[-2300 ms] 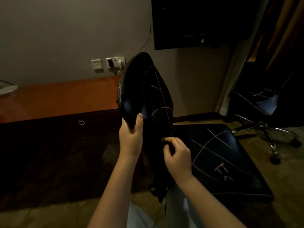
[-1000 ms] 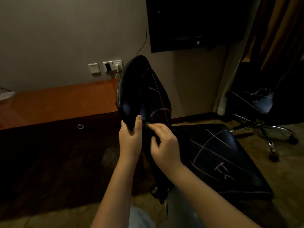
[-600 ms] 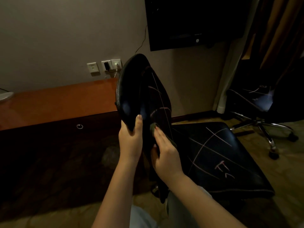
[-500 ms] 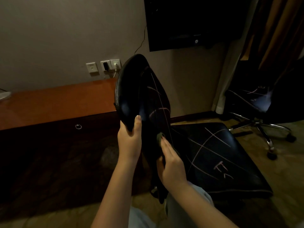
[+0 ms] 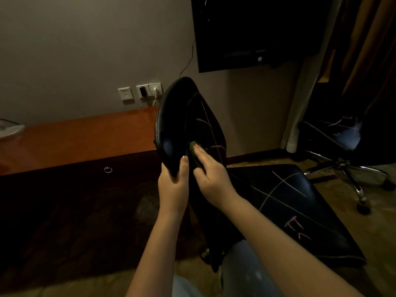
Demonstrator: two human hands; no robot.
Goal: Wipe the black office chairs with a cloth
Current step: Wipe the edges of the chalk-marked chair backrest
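A black office chair stands close in front of me, its backrest [image 5: 182,116] upright and edge-on, its seat [image 5: 300,211] to the right. Both carry pink chalk-like lines. My left hand [image 5: 173,183] grips the backrest's lower left edge, thumb on the front. My right hand [image 5: 211,179] presses a small dark green cloth [image 5: 194,154] flat against the backrest's front, fingers straight over it. Most of the cloth is hidden under the hand.
A second black swivel chair [image 5: 338,136] with chrome legs stands at the right by the curtain. A long wooden desk [image 5: 75,140] runs along the wall on the left. A dark TV [image 5: 257,33] hangs above. My knee [image 5: 242,271] is below the seat.
My right hand with the cloth slid down the backrest front and has come back up again. My left hand has kept its grip on the backrest edge.
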